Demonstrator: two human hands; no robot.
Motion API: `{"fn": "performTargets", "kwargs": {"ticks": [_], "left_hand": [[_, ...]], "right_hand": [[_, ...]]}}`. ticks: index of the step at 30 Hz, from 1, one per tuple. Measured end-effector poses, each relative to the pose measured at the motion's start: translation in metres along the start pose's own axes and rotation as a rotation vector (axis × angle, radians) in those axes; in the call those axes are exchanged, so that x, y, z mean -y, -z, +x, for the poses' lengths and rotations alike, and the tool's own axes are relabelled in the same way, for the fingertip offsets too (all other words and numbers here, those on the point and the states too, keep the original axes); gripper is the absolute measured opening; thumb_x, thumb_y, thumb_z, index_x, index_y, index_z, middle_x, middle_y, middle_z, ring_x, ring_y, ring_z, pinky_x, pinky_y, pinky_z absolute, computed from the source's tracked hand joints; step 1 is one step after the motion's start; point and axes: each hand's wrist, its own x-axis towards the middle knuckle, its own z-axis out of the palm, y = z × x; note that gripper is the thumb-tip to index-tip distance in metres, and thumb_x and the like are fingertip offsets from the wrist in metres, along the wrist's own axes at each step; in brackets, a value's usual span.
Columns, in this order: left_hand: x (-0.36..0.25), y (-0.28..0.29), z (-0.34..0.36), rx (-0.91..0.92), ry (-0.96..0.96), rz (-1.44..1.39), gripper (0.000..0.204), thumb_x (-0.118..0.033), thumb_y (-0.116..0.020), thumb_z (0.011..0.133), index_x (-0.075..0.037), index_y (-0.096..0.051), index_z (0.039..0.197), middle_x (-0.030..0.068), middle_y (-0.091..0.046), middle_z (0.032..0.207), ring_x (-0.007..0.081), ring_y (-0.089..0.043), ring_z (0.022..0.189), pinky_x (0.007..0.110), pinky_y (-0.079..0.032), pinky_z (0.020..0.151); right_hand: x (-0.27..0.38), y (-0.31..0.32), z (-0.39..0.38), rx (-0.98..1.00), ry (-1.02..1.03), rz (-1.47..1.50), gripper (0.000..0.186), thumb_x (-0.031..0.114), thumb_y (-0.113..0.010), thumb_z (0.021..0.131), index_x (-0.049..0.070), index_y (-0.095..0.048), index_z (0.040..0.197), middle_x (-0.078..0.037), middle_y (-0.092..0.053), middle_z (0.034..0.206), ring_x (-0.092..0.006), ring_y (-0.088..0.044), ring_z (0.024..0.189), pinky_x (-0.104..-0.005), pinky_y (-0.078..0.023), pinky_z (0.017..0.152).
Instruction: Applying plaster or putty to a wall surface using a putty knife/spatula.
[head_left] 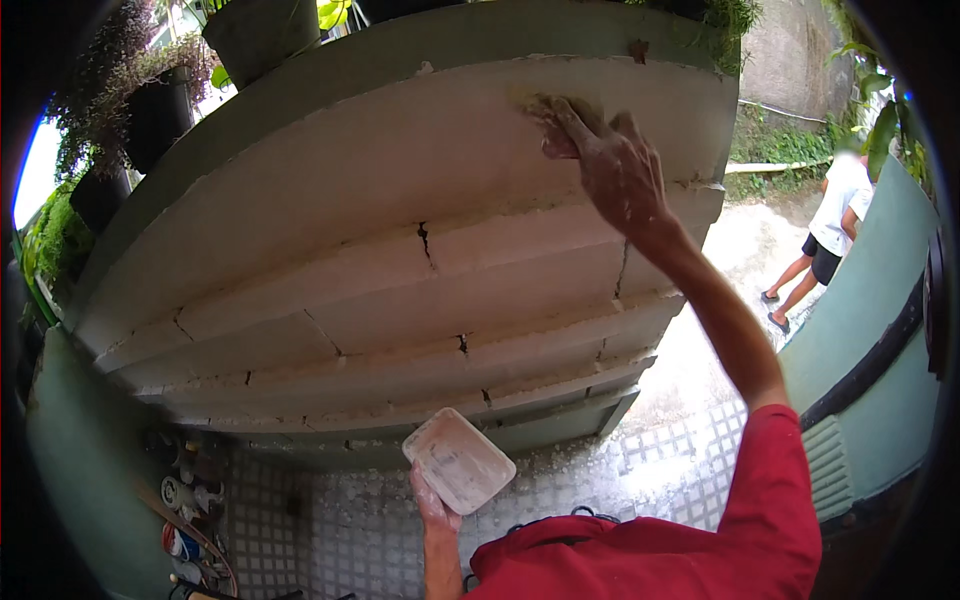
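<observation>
Raised high, my right hand [610, 165] is closed round a yellowish sponge [527, 97] and presses it to the upper part of a pale, unpainted wall [330, 140]. The sponge is blurred and partly hidden by my fingers, which carry white powder or paste. Low in front of me, my left hand [434, 503] grips a shallow white plastic tub [463, 465] by its side and base. The tub is tilted, and whitish residue coats its inside. Below the sponge, the wall steps in ledges, with dark cracks [424, 245] across several of them.
Potted plants [265, 40] line the green top edge of the wall. At far right, another person [832, 222] in a white shirt stands beyond a green wall [865, 290]. Cans and tools [180, 510] lie at lower left, beside the tiled floor [345, 520].
</observation>
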Motion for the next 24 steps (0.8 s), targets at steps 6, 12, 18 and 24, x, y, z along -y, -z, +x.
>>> {"fn": "performTargets", "kwargs": {"ticks": [6,12,18,24], "left_hand": [[-0.002,0.002,0.007,0.013,0.043,0.01,0.058,-0.048,-0.045,0.093,-0.01,-0.04,0.136,0.0072,-0.051,0.131,0.0259,-0.051,0.118,0.041,-0.043,0.1],[-0.007,-0.005,0.015,0.023,0.053,0.014,0.058,-0.049,-0.047,0.092,-0.011,-0.041,0.135,0.0067,-0.051,0.13,0.0255,-0.051,0.118,0.042,-0.043,0.1],[-0.01,0.001,0.018,0.036,0.06,0.006,0.059,-0.05,-0.048,0.091,-0.012,-0.04,0.136,0.0066,-0.051,0.13,0.0257,-0.05,0.119,0.042,-0.044,0.1],[-0.013,0.002,0.016,0.026,0.048,0.041,0.061,-0.05,-0.047,0.091,-0.012,-0.039,0.138,0.0076,-0.049,0.133,0.0277,-0.049,0.121,0.045,-0.044,0.1]], "right_hand": [[-0.015,-0.032,0.028,-0.355,0.256,-0.207,0.047,0.014,-0.055,0.085,0.012,-0.051,0.132,-0.014,-0.05,0.131,-0.032,-0.052,0.099,-0.0428,-0.051,0.078],[0.015,-0.075,-0.018,-0.353,0.2,-0.079,0.05,0.001,-0.051,0.084,0.008,-0.05,0.133,-0.014,-0.049,0.133,-0.0335,-0.051,0.094,-0.0384,-0.051,0.079],[0.005,-0.03,0.011,-0.234,0.137,0.132,0.044,0.01,-0.041,0.088,-0.001,-0.05,0.13,-0.022,-0.045,0.134,-0.0405,-0.05,0.096,-0.0486,-0.045,0.079],[-0.006,-0.069,-0.017,-0.347,0.131,-0.102,0.043,0.003,-0.048,0.087,0.003,-0.052,0.13,-0.013,-0.046,0.139,-0.0335,-0.052,0.102,-0.0414,-0.045,0.086]]}}
